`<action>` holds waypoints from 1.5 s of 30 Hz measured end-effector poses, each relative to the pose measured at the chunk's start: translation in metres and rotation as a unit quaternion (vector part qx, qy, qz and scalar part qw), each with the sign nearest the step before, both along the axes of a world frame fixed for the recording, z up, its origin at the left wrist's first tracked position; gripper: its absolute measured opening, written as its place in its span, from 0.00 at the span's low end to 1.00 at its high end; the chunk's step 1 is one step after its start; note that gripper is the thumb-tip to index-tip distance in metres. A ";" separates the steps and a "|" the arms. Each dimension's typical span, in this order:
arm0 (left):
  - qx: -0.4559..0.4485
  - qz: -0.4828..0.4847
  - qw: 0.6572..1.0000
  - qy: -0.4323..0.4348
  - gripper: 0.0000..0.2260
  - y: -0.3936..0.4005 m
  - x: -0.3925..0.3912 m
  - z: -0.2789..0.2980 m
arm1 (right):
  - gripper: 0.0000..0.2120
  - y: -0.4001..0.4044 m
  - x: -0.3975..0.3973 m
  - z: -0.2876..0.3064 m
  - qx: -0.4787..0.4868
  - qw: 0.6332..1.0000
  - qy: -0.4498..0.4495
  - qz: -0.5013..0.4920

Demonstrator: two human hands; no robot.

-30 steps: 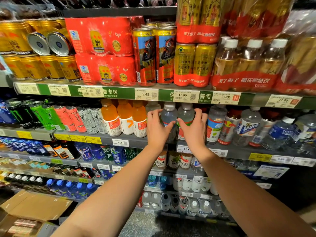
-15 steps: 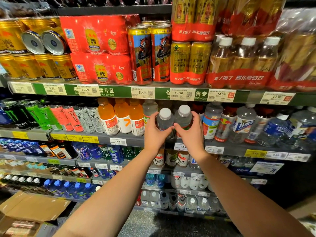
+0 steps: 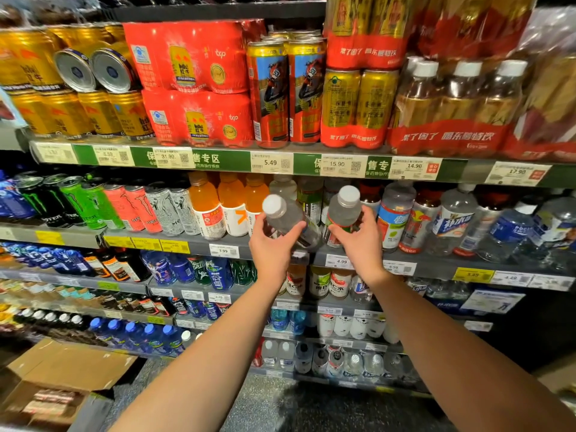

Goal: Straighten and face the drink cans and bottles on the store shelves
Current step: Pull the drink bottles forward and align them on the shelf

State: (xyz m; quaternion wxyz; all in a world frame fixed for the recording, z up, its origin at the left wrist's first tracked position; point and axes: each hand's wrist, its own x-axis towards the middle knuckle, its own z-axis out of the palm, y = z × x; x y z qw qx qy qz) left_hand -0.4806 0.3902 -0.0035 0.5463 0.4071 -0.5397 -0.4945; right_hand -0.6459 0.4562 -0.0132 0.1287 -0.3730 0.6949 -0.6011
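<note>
My left hand [image 3: 274,244] grips a clear white-capped bottle [image 3: 282,213] tilted to the left, lifted in front of the second shelf. A second clear white-capped bottle [image 3: 344,210] is held nearly upright in my right hand [image 3: 358,241], its base near the shelf edge [image 3: 343,255]. Behind them stand more clear bottles [image 3: 283,187]. Orange drink bottles [image 3: 230,204] stand to the left. Labelled bottles [image 3: 394,219] stand to the right.
Energy-drink cans [image 3: 93,204] fill the left of this shelf. Above sit gold cans [image 3: 65,110], red multipacks [image 3: 193,82] and shrink-wrapped bottle packs [image 3: 452,101]. Lower shelves hold more bottles [image 3: 218,272]. An open cardboard box [image 3: 62,381] lies on the floor at lower left.
Both hands closed on two clear bottles and pulled them forward out of the shelf row. The left bottle has tipped to the left; the bottles have moved apart.
</note>
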 end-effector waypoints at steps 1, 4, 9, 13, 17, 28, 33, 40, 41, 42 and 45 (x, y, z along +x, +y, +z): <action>0.001 0.003 1.000 0.017 0.32 0.000 0.004 0.003 | 0.31 -0.003 0.000 0.000 0.002 1.000 -0.003 0.010; -0.006 0.006 0.999 0.032 0.31 -0.002 0.021 0.009 | 0.31 -0.014 0.004 0.001 0.020 0.999 -0.013 0.037; 0.017 0.005 0.999 0.040 0.27 -0.008 0.051 0.011 | 0.23 -0.033 0.018 0.012 0.033 0.997 -0.046 0.049; 0.027 -0.002 0.999 0.034 0.23 -0.019 0.073 0.011 | 0.20 -0.047 0.028 0.021 0.044 0.994 -0.092 0.043; 0.036 -0.021 0.999 0.033 0.23 -0.032 0.088 0.012 | 0.23 -0.056 0.031 0.018 0.033 0.991 -0.123 0.025; 0.045 -0.099 0.992 0.061 0.24 -0.034 0.080 0.002 | 0.32 -0.053 0.038 -0.005 0.073 0.988 -0.134 0.022; 0.043 -0.121 0.991 0.047 0.25 -0.020 0.057 0.002 | 0.20 -0.044 0.032 -0.014 0.065 0.988 -0.136 -0.037; 0.022 -0.083 0.996 0.029 0.24 0.007 0.009 0.010 | 0.09 -0.014 -0.001 -0.026 0.061 0.994 -0.083 -0.021; 0.019 -0.073 0.997 0.030 0.22 0.013 0.000 0.011 | 0.08 -0.010 -0.007 -0.026 0.055 0.994 -0.095 -0.014; 0.015 -0.059 0.998 0.027 0.21 0.019 -0.010 0.011 | 0.07 -0.005 -0.014 -0.025 0.049 0.993 -0.108 -0.004; 0.008 -0.009 1.000 0.004 0.20 0.036 -0.036 0.012 | 0.06 0.010 -0.035 -0.023 0.029 0.991 -0.125 0.036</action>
